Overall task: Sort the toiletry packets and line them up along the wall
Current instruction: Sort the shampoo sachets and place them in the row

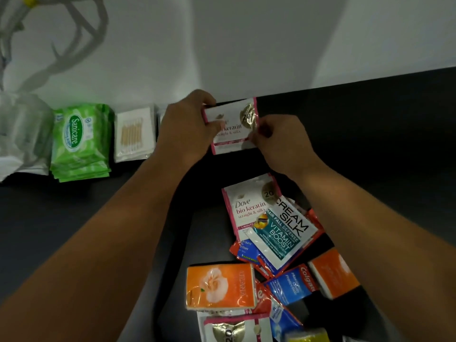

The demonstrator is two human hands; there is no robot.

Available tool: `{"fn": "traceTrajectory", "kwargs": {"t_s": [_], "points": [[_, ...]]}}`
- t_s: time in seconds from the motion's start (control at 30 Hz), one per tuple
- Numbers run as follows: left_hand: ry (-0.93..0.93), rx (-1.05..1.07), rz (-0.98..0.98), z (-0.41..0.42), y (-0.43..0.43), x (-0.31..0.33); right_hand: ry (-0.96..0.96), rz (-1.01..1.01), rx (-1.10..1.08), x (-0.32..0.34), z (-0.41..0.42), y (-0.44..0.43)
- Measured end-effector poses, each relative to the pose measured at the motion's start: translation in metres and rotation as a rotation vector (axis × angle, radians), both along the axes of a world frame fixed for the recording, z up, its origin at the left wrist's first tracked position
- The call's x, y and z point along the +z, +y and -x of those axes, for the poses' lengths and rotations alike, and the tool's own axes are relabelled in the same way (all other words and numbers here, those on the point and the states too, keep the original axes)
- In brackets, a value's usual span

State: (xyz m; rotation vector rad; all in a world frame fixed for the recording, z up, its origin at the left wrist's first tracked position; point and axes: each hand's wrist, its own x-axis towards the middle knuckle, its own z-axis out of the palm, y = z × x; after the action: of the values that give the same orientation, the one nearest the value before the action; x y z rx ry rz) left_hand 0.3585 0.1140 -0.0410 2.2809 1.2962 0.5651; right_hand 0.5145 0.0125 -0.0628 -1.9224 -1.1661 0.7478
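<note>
Both hands hold a white and pink Dove sachet (234,127) against the white wall (222,45) on the dark counter (370,144). My left hand (187,122) grips its left edge with the thumb on its face. My right hand (281,141) pinches its lower right edge. Left of them along the wall stand a stack of green Sanicare wipes (79,141) and a white cotton bud packet (134,133). A loose pile lies nearer me: another Dove sachet (243,208), a Cream Silk sachet (281,230), Colgate sachets (288,283) and orange tissue packs (219,287).
A crumpled clear plastic bag (22,134) lies at the far left against the wall. A pale antler-shaped ornament (61,40) hangs on the wall above it. A further Dove sachet (237,329) and a yellow packet (308,335) sit at the bottom edge.
</note>
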Motion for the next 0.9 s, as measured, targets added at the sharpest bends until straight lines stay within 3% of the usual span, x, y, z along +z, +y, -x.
{"fn": "traceTrajectory", "kwargs": {"t_s": [0.23, 0.37, 0.53, 0.9], "points": [[0.259, -0.061, -0.398, 0.002, -0.011, -0.042, -0.359, 0.097, -0.057, -0.024, -0.002, 0.025], [0.357, -0.099, -0.437, 0.003, -0.012, -0.056, -0.550, 0.068, 0.099, -0.032, -0.004, 0.025], [0.471, -0.105, -0.477, -0.003, 0.003, -0.057, -0.502, 0.094, 0.273, -0.039, -0.011, 0.043], [0.505, -0.075, -0.355, -0.010, 0.012, -0.056, -0.518, 0.091, 0.250, -0.042, -0.015, 0.063]]}}
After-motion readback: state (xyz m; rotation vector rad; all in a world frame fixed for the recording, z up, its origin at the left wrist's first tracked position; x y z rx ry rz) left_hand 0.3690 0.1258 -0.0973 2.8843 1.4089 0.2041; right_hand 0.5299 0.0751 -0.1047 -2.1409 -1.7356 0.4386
